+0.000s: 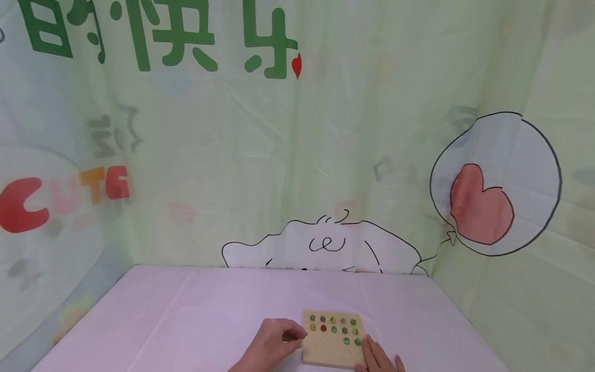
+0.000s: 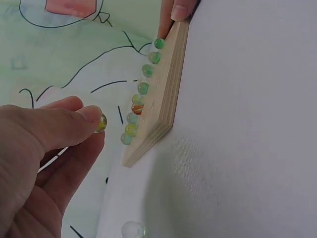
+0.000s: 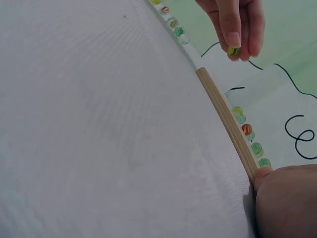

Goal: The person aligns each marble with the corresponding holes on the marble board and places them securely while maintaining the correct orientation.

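A pale wooden board (image 1: 325, 355) with rows of small hollows lies on the table. Green, yellow and clear glass marbles fill its two far rows, along with one red marble (image 1: 323, 328); two green ones sit at the right of the third row. My left hand (image 1: 274, 343) is raised beside the board's left edge, pinching a clear marble with a yellow swirl (image 2: 101, 123) between thumb and fingers. With fairly straight fingers, my right hand (image 1: 378, 356) rests against the board's near right corner, its thumb (image 3: 263, 171) at the near edge.
More loose marbles (image 3: 179, 31) are lined up left of the board in the right wrist view. One clear marble (image 2: 133, 229) shows low in the left wrist view. A pale cloth covers the table (image 1: 186, 315), and a printed curtain (image 1: 279, 155) hangs behind it.
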The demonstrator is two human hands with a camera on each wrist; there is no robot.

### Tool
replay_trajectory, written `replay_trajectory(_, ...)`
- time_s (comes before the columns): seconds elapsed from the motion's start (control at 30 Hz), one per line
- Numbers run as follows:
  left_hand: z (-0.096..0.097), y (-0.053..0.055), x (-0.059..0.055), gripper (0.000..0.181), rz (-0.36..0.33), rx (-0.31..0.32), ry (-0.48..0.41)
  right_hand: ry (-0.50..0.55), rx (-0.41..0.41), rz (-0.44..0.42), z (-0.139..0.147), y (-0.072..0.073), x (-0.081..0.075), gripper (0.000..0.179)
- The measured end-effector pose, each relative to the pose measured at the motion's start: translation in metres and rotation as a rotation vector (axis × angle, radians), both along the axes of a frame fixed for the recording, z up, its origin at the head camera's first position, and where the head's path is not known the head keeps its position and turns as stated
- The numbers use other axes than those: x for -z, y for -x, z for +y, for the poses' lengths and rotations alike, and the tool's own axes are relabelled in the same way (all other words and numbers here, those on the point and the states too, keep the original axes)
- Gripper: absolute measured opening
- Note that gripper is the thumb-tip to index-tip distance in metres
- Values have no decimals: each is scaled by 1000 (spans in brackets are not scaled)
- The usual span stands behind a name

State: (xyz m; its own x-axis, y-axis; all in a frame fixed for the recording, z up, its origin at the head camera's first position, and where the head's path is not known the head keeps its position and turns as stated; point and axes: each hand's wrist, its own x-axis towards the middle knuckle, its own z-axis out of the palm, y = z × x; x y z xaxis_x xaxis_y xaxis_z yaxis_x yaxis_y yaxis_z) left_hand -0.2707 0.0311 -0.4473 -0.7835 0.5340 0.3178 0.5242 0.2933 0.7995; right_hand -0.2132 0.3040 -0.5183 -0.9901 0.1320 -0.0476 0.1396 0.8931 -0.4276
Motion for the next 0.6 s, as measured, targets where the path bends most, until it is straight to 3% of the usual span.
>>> replay_trajectory(0.13,5,1,2,11,-5,13,-44,10,3,15,-1,-3,1,131)
replay_trajectory(0.4,19,4,3,10,-94,19,-100,-13,38,13,-3,-6,3,109)
replay_trajectory(0.6,31,6,5,10,-78,26,-132,-13,8,35,0,-4,5,132)
